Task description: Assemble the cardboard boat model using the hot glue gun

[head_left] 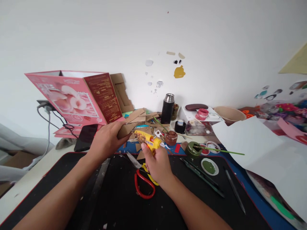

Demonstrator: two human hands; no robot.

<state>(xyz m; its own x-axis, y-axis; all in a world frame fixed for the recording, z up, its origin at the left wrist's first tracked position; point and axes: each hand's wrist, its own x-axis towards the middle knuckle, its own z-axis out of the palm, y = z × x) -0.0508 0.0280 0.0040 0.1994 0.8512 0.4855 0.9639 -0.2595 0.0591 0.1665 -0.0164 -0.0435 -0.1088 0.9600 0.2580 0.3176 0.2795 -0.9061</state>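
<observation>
My left hand (107, 137) is closed on a piece of cardboard (126, 130), pinching it between thumb and fingers above the far edge of the mat. A yellow glue gun (150, 140) is gripped in my right hand (158, 163), its nozzle end pointing left toward the cardboard. The nozzle tip lies close to the cardboard; I cannot tell whether they touch. Beneath my right hand, scissors with red and yellow handles (145, 187) lie on the black mat (120, 207), blades toward the far left.
Cardboard scraps pile up behind my hands, near a black thermos (168, 108). Open paint jars, one brown (171, 138) and one green (193, 149), stand at the mat's far edge. A pink box (72, 99) and a phone (85, 137) are left; a dark green cutter (203, 179) lies right.
</observation>
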